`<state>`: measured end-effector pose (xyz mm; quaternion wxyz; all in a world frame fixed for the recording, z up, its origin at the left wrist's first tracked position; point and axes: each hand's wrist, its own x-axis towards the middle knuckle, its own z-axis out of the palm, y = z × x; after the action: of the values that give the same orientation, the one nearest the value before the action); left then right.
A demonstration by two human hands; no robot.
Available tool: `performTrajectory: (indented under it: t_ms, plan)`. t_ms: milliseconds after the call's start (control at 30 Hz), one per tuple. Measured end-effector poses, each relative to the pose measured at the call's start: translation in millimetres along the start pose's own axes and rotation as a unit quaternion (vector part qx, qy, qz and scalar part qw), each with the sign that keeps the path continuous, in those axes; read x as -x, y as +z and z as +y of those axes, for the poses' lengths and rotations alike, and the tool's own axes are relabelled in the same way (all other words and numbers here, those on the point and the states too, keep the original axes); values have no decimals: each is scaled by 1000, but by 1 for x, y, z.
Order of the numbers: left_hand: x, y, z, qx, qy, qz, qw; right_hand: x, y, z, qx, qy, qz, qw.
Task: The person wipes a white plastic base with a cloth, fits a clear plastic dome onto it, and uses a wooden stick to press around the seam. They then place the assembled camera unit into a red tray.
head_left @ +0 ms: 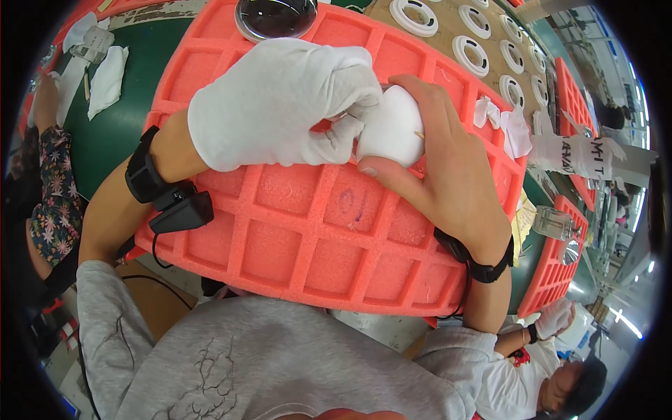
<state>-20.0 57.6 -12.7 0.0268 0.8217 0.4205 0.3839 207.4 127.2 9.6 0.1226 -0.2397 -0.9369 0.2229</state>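
A smooth white rounded housing is held above the pink foam tray. My bare right hand wraps round its right side, thumb below and fingers over the top. On its left, my left hand, in a white cloth glove, is closed in a pinch against the housing's edge. Whatever lies between those fingertips is too small and hidden to name. A small tan mark or bit shows on the housing's right side. Beneath both hands are the tray's square pockets, one with a purple scribble.
A glossy dark dome sits at the tray's far edge. White rings lie in rows on a brown board at the far right. Crumpled white tape hangs by the tray's right edge. Co-workers are at the left and lower right, near another pink tray.
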Motion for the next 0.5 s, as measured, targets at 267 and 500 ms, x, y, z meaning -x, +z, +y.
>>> performTrajectory:
  t_ms: [267,500]
  plan:
    - [1,-2,0,19,-14,-18,1000,-1,0,0,2,1,-1,1000]
    - [4,-3,1,115,-73,-43,990,0,0,0,2,-2,0,1000]
